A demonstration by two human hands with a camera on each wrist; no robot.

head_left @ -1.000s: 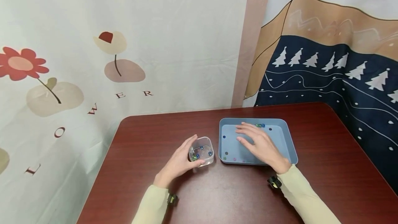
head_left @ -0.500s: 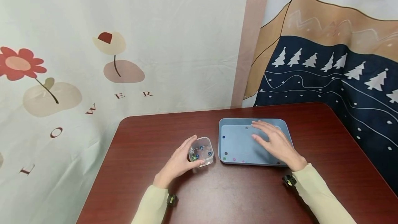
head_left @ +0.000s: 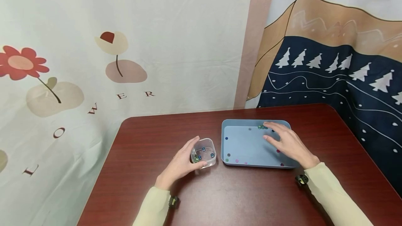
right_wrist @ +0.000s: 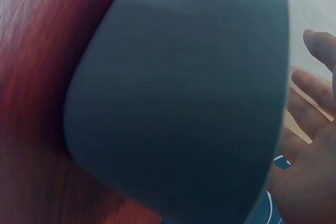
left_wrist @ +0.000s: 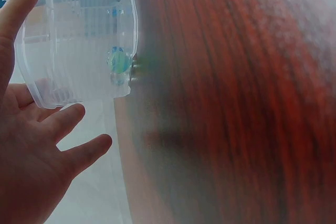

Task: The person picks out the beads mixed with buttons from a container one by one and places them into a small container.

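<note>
My left hand [head_left: 179, 166] holds a small clear plastic container [head_left: 206, 142], thumb on the near side and fingers round the left and far side. In the left wrist view a green bead [left_wrist: 120, 62] shows through the wall of the container [left_wrist: 79, 40]. Several blue beads [head_left: 203, 149] and some green ones lie inside it on the table. My right hand [head_left: 290, 144], fingers spread and relaxed, hangs over the right part of a shallow blue tray [head_left: 245, 145] and pinches nothing. Close by its fingertips sits a cluster of green and blue beads [head_left: 261, 127] along the far wall.
Scattered over the tray floor are a blue bead [head_left: 226, 138], a green one [head_left: 227, 160], a pink one [head_left: 237, 160] and several dark ones. The tray's side [right_wrist: 184, 98] fills the right wrist view. A printed curtain [head_left: 188, 44] hangs behind the brown table [head_left: 220, 198].
My right hand has shifted right across the tray, baring more of its floor, a grey bead at the far side and dark red beads near the right. My left hand stays on the container.
</note>
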